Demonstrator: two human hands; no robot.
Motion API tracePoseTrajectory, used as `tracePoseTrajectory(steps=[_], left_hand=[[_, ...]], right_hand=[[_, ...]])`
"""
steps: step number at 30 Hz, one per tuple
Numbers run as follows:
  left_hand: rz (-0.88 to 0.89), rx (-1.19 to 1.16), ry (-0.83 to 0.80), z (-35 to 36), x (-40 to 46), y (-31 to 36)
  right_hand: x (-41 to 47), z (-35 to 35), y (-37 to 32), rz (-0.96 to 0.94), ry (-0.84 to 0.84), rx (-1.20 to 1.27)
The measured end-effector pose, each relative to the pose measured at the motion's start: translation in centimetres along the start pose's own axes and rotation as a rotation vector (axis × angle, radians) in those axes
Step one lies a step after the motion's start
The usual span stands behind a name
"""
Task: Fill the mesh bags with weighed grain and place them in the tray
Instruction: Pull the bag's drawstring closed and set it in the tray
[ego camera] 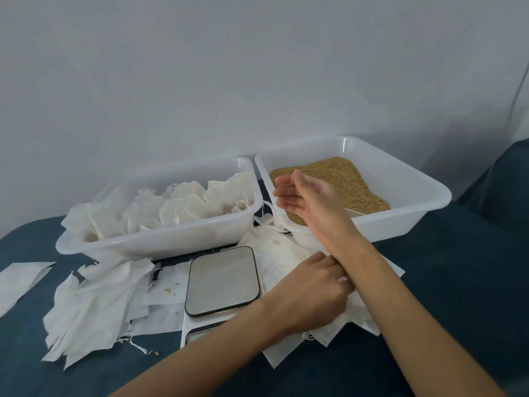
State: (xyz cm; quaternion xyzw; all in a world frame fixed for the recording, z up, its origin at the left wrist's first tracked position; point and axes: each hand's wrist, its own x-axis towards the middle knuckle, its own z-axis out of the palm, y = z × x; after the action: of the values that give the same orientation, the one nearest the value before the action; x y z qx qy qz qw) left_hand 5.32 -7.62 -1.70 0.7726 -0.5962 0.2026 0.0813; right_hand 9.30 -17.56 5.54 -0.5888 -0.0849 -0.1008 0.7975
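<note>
Your right hand (309, 196) hovers with fingers straight and together over the grain (343, 179) tray (415, 213), likely ready to scoop, while your left hand (312, 287) pinches an empty mesh bag (352, 316) beside the scale (223, 279), and 1 tray of filled bags (171, 207) waits leftward.

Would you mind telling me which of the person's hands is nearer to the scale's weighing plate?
The left. The left hand rests on the empty mesh bags right beside the plate's right edge, fingers curled into the fabric. The right hand is raised, open, over the near edge of the grain tray, farther back.
</note>
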Motion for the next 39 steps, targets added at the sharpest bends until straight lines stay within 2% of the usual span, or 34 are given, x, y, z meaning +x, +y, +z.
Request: tracePoseTrajectory(steps=[3, 6, 11, 16, 18, 21, 26, 32, 36, 39], left_hand=[[-0.024, -0.082, -0.010, 0.5, 0.1, 1.0], [-0.040, -0.058, -0.069, 0.5, 0.0, 1.5], [-0.021, -0.030, 0.053, 1.3, -0.6, 1.8], [-0.083, -0.126, -0.016, 1.7, -0.8, 2.3], [-0.027, -0.092, 0.030, 1.7, -0.2, 2.3], [-0.035, -0.132, 0.082, 2.0, -0.1, 2.3], [-0.082, -0.194, 0.001, 2.2, -1.0, 2.3], [-0.134, -0.138, -0.053, 1.7, -0.5, 3.0], [-0.122, -0.105, -0.123, 0.8, -0.8, 3.0], [-0.097, -0.104, -0.117, 0.2, -1.3, 2.8]], right_hand=[[0.0, -0.2, 0.0, 0.005, -0.011, 0.013], [0.0, -0.2, 0.0, 0.006, -0.015, 0.013], [0.1, -0.3, 0.1, 0.004, -0.023, 0.011], [0.1, -0.3, 0.1, 0.004, -0.038, 0.009], [0.1, -0.4, 0.2, 0.004, -0.036, 0.010], [0.2, -0.4, 0.2, 0.007, -0.033, 0.015], [0.1, -0.5, 0.2, 0.006, -0.036, 0.012], [0.1, -0.5, 0.1, 0.012, -0.039, 0.031], [0.1, -0.6, 0.1, 0.019, -0.044, 0.046], [0.1, -0.5, 0.2, 0.018, -0.041, 0.034]])
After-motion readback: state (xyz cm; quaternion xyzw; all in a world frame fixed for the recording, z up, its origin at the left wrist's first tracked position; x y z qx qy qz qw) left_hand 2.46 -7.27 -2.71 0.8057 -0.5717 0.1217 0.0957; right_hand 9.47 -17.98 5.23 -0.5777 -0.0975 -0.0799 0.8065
